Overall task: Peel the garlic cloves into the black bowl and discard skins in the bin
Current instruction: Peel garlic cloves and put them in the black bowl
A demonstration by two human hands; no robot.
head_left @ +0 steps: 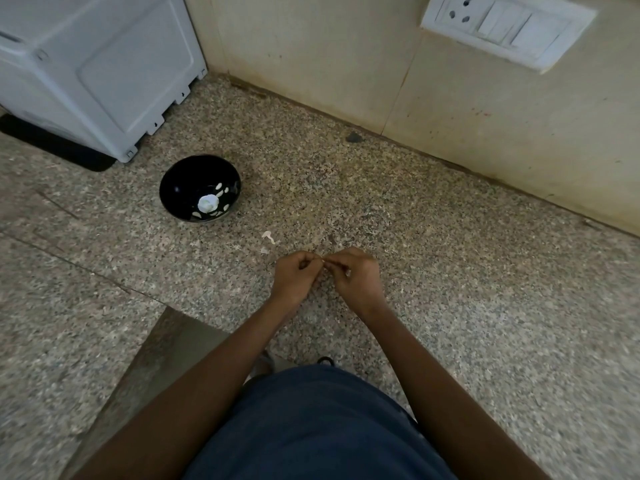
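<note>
Left hand (294, 275), right hand (356, 275) pinching garlic clove (323, 261); clove axis indiscernible.

Whatever is pinched between the left hand (294, 273) and the right hand (356, 271) is too small to be told. The white appliance (93, 64) and the switch plate (509, 26) are cut off by the frame edges.

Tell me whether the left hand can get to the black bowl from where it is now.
Probably yes. The black bowl sits on the counter ahead and to the left of the left hand, with only bare speckled stone and a few skin scraps between. But both hands are pinching a garlic clove, so the left hand isn't free.
</note>
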